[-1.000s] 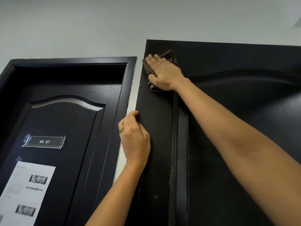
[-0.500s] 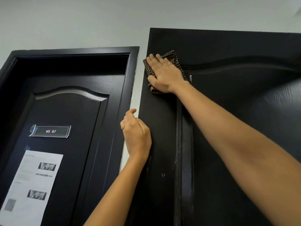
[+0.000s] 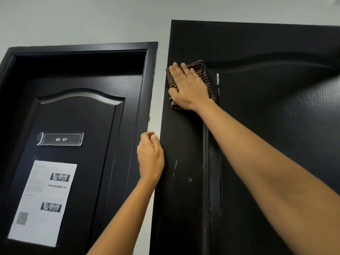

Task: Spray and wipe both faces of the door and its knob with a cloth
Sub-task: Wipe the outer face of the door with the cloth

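Pressing flat against the open black door (image 3: 257,126), the right hand (image 3: 189,87) lay with its fingers straight and together on a brown checked cloth (image 3: 199,68). The cloth was pinned between palm and wood, high on the door's plain left strip, just beside the moulded groove of the raised panel. Its corners showed above the fingertips and below the heel of the hand.

Lower down, the left hand (image 3: 150,157) sat at the door's free edge, its heel against the face and its fingers curled toward the narrow gap of white wall (image 3: 92,19). Whether those fingers actually hooked the edge I could not tell from this angle. Pale scuff marks (image 3: 174,168) ran down the door face just right of that hand.

To the left stood a second black door (image 3: 77,116), closed in its frame. It carried a nameplate (image 3: 61,139) reading "WS 07" and, below it, a printed paper sheet (image 3: 42,203).
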